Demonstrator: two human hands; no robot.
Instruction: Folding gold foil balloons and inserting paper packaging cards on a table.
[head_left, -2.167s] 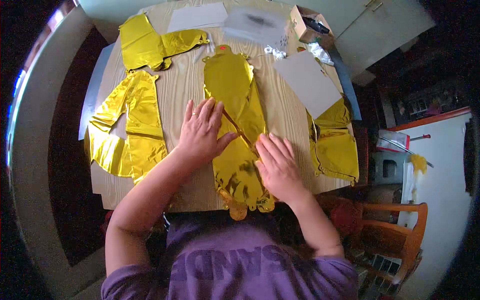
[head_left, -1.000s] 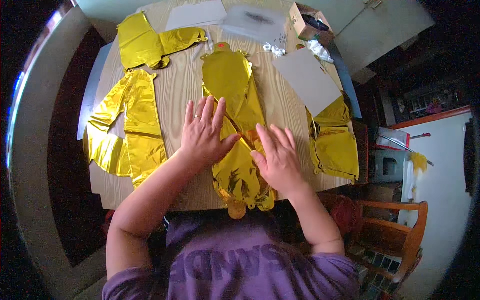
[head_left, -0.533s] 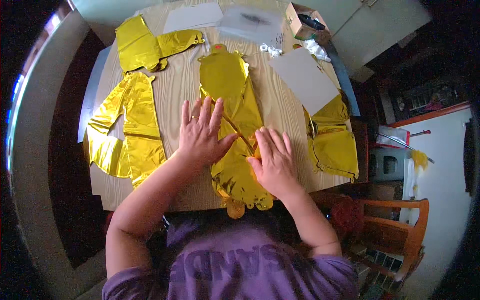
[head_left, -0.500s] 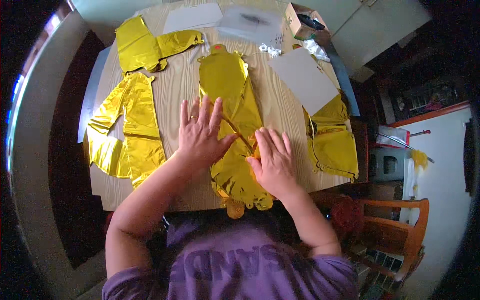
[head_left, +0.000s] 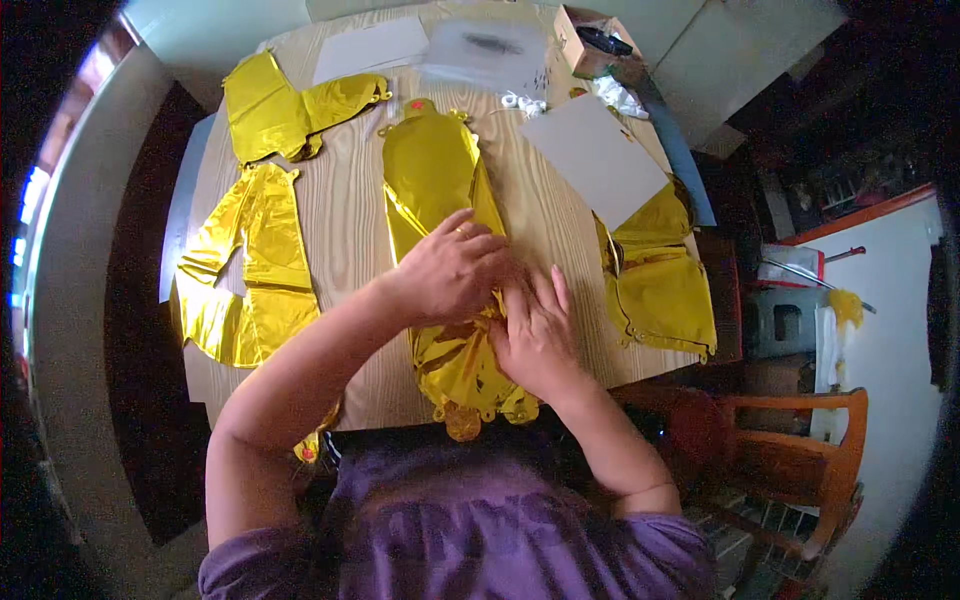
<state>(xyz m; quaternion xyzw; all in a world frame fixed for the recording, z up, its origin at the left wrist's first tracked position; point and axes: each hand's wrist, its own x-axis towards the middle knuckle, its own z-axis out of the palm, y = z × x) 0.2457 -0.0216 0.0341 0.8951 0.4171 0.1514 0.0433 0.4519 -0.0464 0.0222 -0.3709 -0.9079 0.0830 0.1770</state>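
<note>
- Now brings the left hand [head_left: 455, 265], curled, across the middle of the flat gold foil balloon [head_left: 430, 160] to meet the right hand [head_left: 535, 325]; cannot tell, with fingertips blurred and hidden, whether pinching foil or not.
- Keeps the right hand on the balloon's right edge, with fingers extended, seemingly pressing down more than gripping.
- Suggests, judging by pose, a turn from spreading the foil with a flat palm to handling it at one spot.
- Differs from the earlier frames' splayed left hand, then at the balloon's left side with a gap to the right one.
- Hides the dark diagonal fold visible earlier; shows sharper creases just below the hands.
- Leaves the balloon lengthwise on the wooden table [head_left: 340, 200], reaching the near edge, between the creased foil piece [head_left: 280, 240] at left and the white card [head_left: 595, 160] at right.
</note>
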